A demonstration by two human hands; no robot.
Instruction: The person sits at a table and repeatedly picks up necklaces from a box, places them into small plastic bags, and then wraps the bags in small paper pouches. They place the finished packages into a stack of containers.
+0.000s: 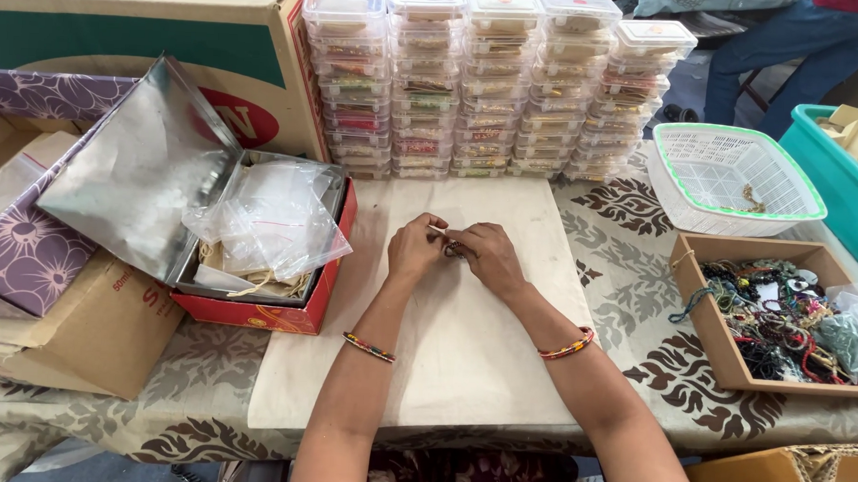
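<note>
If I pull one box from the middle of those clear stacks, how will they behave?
The clear stacks are tall, narrow columns of small lidded boxes, so they would probably tip or slide. They look like light plastic with little inside, so a push likely shifts a whole column. The right column already sits lower and uneven.

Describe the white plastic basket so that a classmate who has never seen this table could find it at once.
Start at the stacks of clear lidded boxes along the table's far edge and move right. Between them and the teal tub sits the white basket. Unlike the brown tray of tangled threads nearer the person, it is mesh-walled, green-rimmed and almost empty.
</note>
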